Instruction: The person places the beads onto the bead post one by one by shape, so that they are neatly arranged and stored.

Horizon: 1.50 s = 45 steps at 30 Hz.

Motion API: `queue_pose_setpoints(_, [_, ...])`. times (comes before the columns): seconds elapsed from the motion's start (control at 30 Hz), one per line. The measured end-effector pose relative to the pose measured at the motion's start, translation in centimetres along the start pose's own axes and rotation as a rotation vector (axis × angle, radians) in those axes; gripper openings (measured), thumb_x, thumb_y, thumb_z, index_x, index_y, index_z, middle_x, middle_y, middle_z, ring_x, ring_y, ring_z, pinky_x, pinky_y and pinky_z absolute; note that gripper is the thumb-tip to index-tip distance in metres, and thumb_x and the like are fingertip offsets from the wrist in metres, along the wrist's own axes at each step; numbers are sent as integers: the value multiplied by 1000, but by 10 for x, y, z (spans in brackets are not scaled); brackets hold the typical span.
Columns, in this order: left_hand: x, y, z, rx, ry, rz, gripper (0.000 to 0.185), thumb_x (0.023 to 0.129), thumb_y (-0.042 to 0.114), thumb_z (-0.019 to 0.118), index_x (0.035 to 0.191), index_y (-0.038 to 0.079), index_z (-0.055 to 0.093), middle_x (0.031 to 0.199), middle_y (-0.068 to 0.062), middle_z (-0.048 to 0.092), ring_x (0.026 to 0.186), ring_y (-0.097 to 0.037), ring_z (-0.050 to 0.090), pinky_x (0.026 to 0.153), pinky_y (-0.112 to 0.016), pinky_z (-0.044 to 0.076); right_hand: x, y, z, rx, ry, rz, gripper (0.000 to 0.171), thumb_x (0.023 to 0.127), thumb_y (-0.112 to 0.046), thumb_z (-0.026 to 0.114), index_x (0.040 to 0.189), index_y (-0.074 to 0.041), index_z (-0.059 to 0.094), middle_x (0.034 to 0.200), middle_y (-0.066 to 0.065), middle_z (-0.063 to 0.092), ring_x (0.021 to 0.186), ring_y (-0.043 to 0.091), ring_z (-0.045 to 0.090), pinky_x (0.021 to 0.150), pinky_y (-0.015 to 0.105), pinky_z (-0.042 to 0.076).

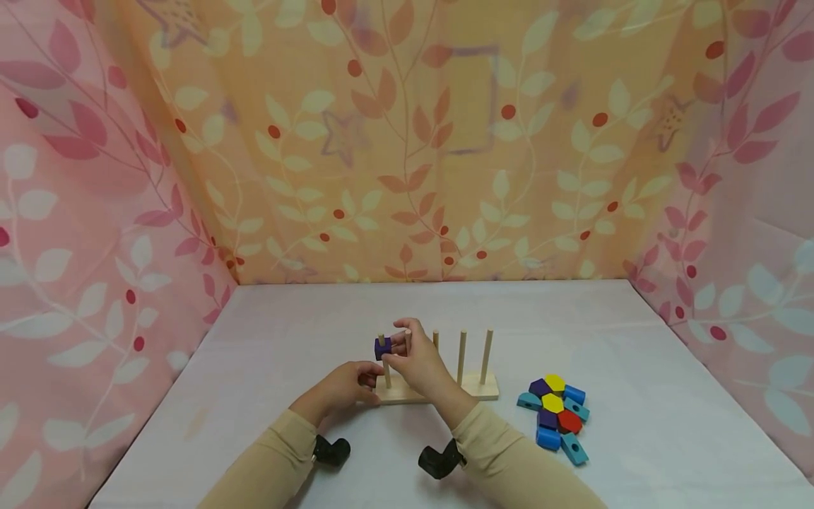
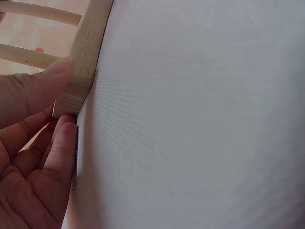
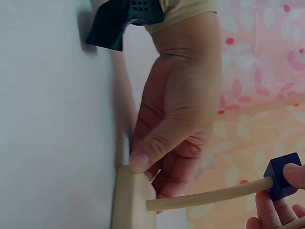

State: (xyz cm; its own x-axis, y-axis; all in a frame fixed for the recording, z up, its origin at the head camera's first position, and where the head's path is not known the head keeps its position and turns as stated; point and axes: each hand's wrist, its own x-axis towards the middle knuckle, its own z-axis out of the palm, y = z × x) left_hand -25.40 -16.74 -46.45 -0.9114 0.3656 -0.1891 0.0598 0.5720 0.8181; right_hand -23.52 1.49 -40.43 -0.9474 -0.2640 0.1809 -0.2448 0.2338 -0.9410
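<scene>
White table (image 1: 668, 339), loose coloured blocks (image 1: 555, 417)

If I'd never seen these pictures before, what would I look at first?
Probably the right hand in the middle of the white table, holding a dark purple wooden block at the top of the leftmost peg of the pale wooden peg stand. The left hand grips the stand's left end. To the right lies a pile of blue, yellow, purple and red blocks.

Block (image 1: 383, 347) on leftmost peg (image 1: 384, 362); loose blocks (image 1: 555, 420) right of base (image 1: 439, 389).
</scene>
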Motion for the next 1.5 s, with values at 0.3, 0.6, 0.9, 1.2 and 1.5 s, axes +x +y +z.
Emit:
queue_pose_setpoints(0.3, [1, 0, -1, 56, -13, 54, 46, 68, 7, 78, 110, 3, 60, 91, 0, 62, 86, -14, 55, 75, -30, 44, -4, 18, 6, 10, 18, -21, 32, 80, -1, 66, 106, -2, 49, 98, 9, 59, 91, 22, 61, 80, 33, 48])
queue_pose_setpoints(0.6, [1, -3, -3, 21, -3, 48, 40, 67, 8, 79, 103, 7, 61, 88, 0, 59, 83, -14, 53, 73, -28, 42, -7, 30, 14, -2, 35, 69, 27, 78, -2, 68, 100, -4, 53, 94, 7, 62, 89, 21, 62, 77, 33, 48])
queue_pose_setpoints(0.9, [3, -5, -2, -25, -17, 53, 42, 66, 6, 79, 104, 5, 61, 88, -1, 59, 84, -14, 54, 74, -28, 43, -9, 48, 19, -71, 52, 112, 26, 75, -1, 70, 95, -5, 55, 94, 5, 60, 85, 19, 59, 72, 31, 47])
queue_pose_setpoints(1.2, [6, -6, -1, 4, -5, 52, 45, 66, 9, 80, 107, 7, 61, 90, 0, 60, 87, -15, 54, 77, -30, 42, -12, 57, 18, -106, 46, 62, 32, 75, 3, 68, 102, -1, 52, 94, 8, 61, 86, 22, 61, 74, 31, 48])
queue_pose_setpoints(1.5, [5, -7, -2, 12, -12, 52, 48, 67, 8, 79, 111, 7, 60, 91, 0, 60, 88, -15, 54, 76, -30, 42, -12, 58, 19, -114, 37, 66, 35, 75, 4, 65, 107, 0, 51, 95, 8, 60, 89, 23, 60, 78, 35, 47])
